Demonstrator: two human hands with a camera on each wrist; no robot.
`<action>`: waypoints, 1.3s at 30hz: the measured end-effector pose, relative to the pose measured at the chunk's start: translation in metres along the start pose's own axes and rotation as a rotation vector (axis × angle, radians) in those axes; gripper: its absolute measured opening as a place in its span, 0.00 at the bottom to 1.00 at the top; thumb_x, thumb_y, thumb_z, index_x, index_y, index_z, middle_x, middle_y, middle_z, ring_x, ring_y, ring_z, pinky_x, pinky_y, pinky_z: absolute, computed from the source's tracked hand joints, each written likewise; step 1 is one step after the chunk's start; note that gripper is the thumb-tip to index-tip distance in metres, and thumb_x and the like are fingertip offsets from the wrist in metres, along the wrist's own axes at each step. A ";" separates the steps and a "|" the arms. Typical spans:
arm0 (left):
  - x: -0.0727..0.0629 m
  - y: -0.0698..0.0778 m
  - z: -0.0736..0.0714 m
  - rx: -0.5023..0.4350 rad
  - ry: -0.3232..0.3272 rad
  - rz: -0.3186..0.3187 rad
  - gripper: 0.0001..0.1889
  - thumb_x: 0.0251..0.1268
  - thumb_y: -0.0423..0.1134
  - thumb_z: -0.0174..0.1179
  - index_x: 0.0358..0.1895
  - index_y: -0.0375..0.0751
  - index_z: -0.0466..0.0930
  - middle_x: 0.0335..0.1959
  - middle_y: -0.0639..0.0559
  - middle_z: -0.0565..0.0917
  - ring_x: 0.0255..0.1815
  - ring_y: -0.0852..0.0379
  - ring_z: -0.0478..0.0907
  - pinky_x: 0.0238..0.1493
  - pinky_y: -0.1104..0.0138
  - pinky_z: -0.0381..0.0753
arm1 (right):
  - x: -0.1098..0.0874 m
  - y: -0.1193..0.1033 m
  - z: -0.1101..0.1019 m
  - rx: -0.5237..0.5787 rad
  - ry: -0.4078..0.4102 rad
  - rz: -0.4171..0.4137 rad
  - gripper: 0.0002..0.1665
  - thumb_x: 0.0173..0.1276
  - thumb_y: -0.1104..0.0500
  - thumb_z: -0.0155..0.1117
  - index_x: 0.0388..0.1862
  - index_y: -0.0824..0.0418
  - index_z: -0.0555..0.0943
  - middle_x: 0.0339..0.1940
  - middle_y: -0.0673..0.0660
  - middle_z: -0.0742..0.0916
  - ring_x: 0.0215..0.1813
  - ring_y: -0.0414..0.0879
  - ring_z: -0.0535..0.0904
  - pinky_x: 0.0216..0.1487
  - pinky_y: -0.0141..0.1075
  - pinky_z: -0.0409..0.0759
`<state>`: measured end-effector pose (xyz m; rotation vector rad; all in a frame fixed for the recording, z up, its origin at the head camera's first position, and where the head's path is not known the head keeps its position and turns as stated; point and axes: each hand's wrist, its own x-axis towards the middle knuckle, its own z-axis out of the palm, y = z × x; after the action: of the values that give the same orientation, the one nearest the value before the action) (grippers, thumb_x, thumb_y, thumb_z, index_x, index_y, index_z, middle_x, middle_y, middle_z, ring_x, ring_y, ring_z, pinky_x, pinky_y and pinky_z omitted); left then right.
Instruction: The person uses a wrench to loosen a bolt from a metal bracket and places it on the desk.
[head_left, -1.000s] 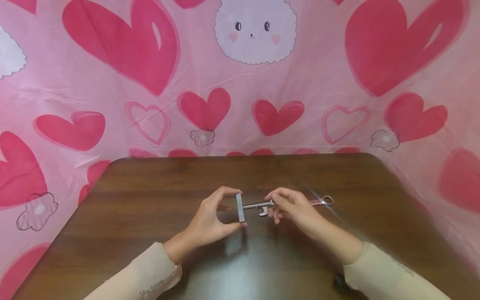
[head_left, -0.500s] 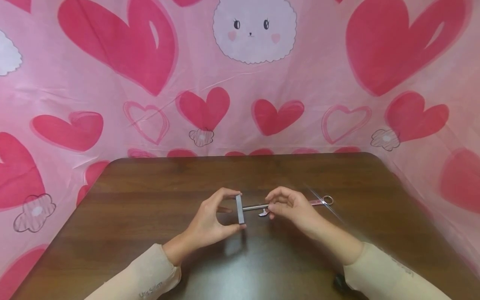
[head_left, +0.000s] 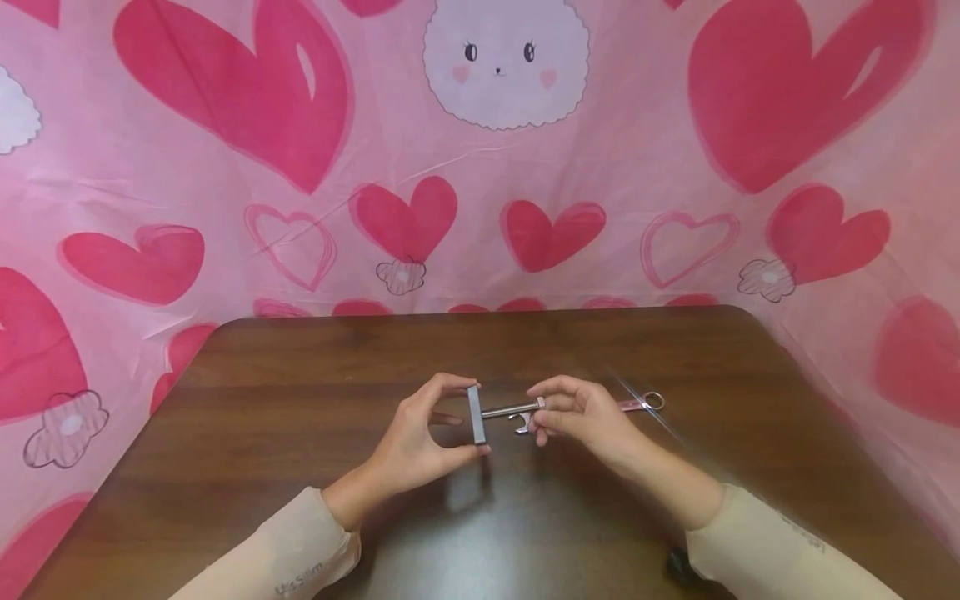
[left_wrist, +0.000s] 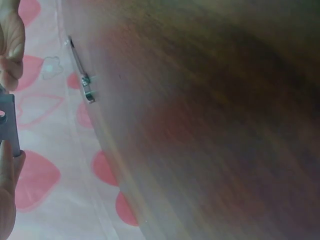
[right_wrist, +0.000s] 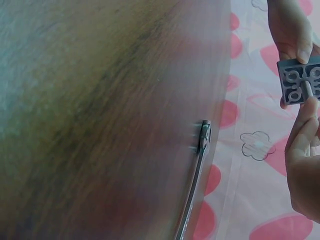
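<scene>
A grey square metal plate (head_left: 476,415) is gripped at its upper and lower edges by my left hand (head_left: 420,429), fingers on top and thumb below. From its face a silver bolt (head_left: 510,411) sticks out to the right, ending in a wider head or nut. My right hand (head_left: 588,417) has its thumb and fingertips round that end, the head showing between them. In the right wrist view the plate (right_wrist: 289,97) shows round recesses, and a right fingertip meets the bolt's end. Beyond the right hand a wrench (head_left: 633,406) lies on the table, its middle hidden by the hand.
The brown wooden table (head_left: 337,350) extends round both hands. Behind it hangs a pink cloth (head_left: 622,150) with hearts. A small dark object (head_left: 678,567) sits near the right sleeve, partly hidden. In the left wrist view the wrench (left_wrist: 79,65) lies near the table's edge.
The right thumb and fingers have shifted about the bolt's end, covering it half a second ago and now leaving its head in sight. The left hand and plate have barely moved.
</scene>
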<state>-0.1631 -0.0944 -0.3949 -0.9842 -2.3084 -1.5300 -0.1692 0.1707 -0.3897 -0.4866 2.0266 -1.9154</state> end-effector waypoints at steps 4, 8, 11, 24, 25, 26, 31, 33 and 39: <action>-0.001 0.000 0.000 0.013 -0.007 0.007 0.38 0.41 0.32 0.80 0.60 0.44 0.73 0.56 0.49 0.82 0.57 0.50 0.81 0.43 0.60 0.89 | -0.001 0.000 0.000 -0.012 -0.022 0.017 0.23 0.69 0.64 0.64 0.58 0.76 0.73 0.34 0.59 0.88 0.31 0.44 0.84 0.47 0.35 0.87; -0.001 -0.001 0.001 0.025 -0.005 0.022 0.38 0.40 0.31 0.80 0.60 0.45 0.73 0.56 0.50 0.81 0.57 0.51 0.81 0.44 0.63 0.89 | -0.001 0.002 -0.001 -0.020 -0.019 0.011 0.21 0.71 0.62 0.63 0.57 0.75 0.74 0.33 0.56 0.88 0.31 0.44 0.83 0.47 0.34 0.87; -0.001 -0.001 0.001 0.025 -0.003 0.025 0.38 0.40 0.31 0.80 0.60 0.45 0.73 0.56 0.50 0.81 0.57 0.51 0.81 0.43 0.62 0.89 | -0.001 0.003 -0.001 0.006 -0.022 0.004 0.21 0.73 0.61 0.61 0.56 0.76 0.74 0.32 0.54 0.87 0.31 0.43 0.82 0.45 0.34 0.87; -0.002 -0.001 0.001 0.024 -0.009 0.027 0.38 0.41 0.31 0.80 0.60 0.43 0.73 0.57 0.49 0.81 0.57 0.51 0.80 0.42 0.59 0.89 | 0.000 0.002 0.001 0.040 -0.014 0.006 0.21 0.75 0.59 0.58 0.54 0.77 0.74 0.31 0.53 0.87 0.30 0.42 0.81 0.39 0.33 0.86; -0.002 -0.001 0.001 0.025 -0.008 0.028 0.38 0.41 0.31 0.80 0.60 0.44 0.73 0.57 0.49 0.81 0.57 0.51 0.80 0.42 0.60 0.89 | 0.000 0.002 0.001 0.040 -0.013 0.008 0.20 0.75 0.59 0.59 0.54 0.76 0.74 0.31 0.53 0.87 0.30 0.42 0.81 0.40 0.34 0.86; -0.002 -0.002 0.001 0.024 -0.008 0.031 0.38 0.41 0.31 0.80 0.60 0.43 0.73 0.57 0.49 0.81 0.57 0.51 0.80 0.42 0.59 0.89 | 0.000 0.002 0.001 0.037 -0.012 0.008 0.19 0.74 0.60 0.59 0.54 0.76 0.74 0.31 0.53 0.87 0.30 0.42 0.82 0.41 0.34 0.86; -0.003 -0.002 0.000 0.022 -0.003 0.036 0.37 0.40 0.31 0.80 0.59 0.39 0.73 0.56 0.49 0.82 0.56 0.51 0.81 0.42 0.60 0.89 | 0.000 0.000 0.000 0.002 -0.019 -0.009 0.17 0.71 0.63 0.62 0.54 0.73 0.75 0.35 0.60 0.88 0.33 0.43 0.84 0.49 0.33 0.85; -0.003 -0.002 0.000 0.022 -0.002 0.034 0.37 0.40 0.31 0.81 0.59 0.38 0.73 0.56 0.49 0.82 0.56 0.51 0.81 0.42 0.61 0.89 | -0.001 0.000 0.000 -0.020 -0.021 -0.014 0.18 0.71 0.63 0.62 0.54 0.72 0.75 0.37 0.64 0.87 0.35 0.44 0.85 0.51 0.32 0.84; -0.004 -0.001 -0.001 0.025 -0.008 0.024 0.37 0.40 0.32 0.81 0.59 0.39 0.73 0.56 0.49 0.82 0.57 0.52 0.81 0.43 0.61 0.89 | -0.002 -0.001 0.001 -0.046 -0.026 -0.024 0.21 0.69 0.65 0.64 0.56 0.76 0.73 0.44 0.69 0.85 0.38 0.43 0.86 0.50 0.32 0.85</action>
<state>-0.1612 -0.0972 -0.3973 -1.0106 -2.3069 -1.4869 -0.1672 0.1708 -0.3887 -0.5469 2.0617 -1.8703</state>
